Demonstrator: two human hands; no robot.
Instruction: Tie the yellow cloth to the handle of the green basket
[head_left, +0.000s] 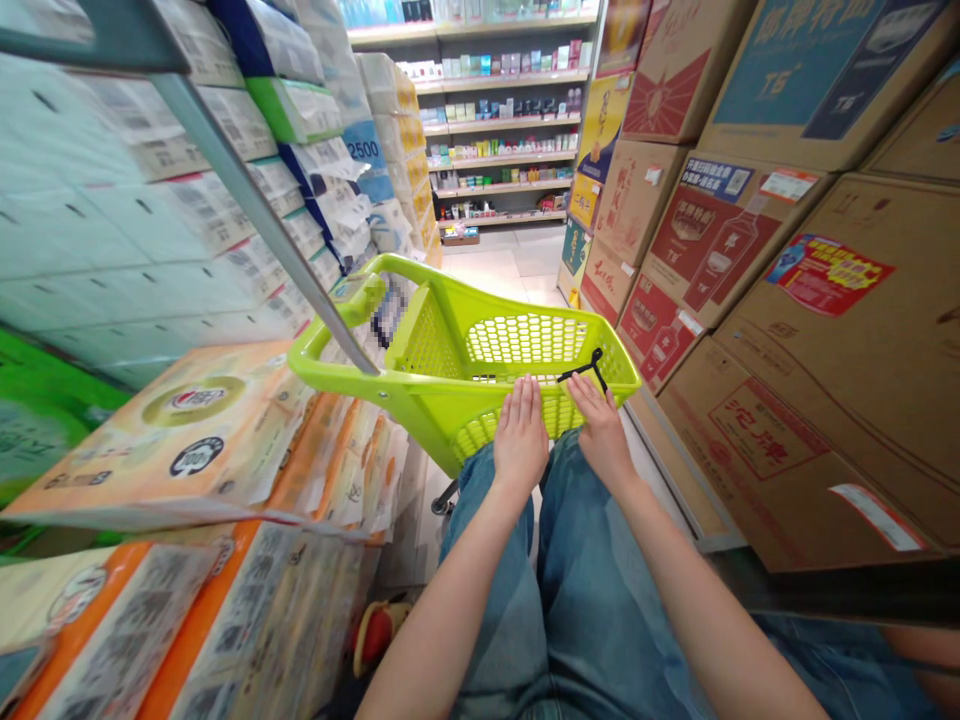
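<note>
My left hand (523, 430) lies flat on my left knee, palm down, with its fingers stretched out beside the near wall of a lime-green plastic shopping basket (427, 385). On the other knee rests my right hand (604, 430), also with straight fingers and nothing visibly gripped. A thin black forked object (595, 362) shows just beyond its fingertips, at the basket's right end; I cannot tell whether the fingers touch it. The basket has perforated sides, and a long grey metal pull handle (262, 225) slants up from it to the upper left.
Cardboard cartons (757, 430) are stacked along the right side. On the left stand wrapped tissue packs (225, 420) and white paper bundles (217, 140). Shelves (502, 130) with small boxed goods fill the far end, beyond a tiled floor (510, 255).
</note>
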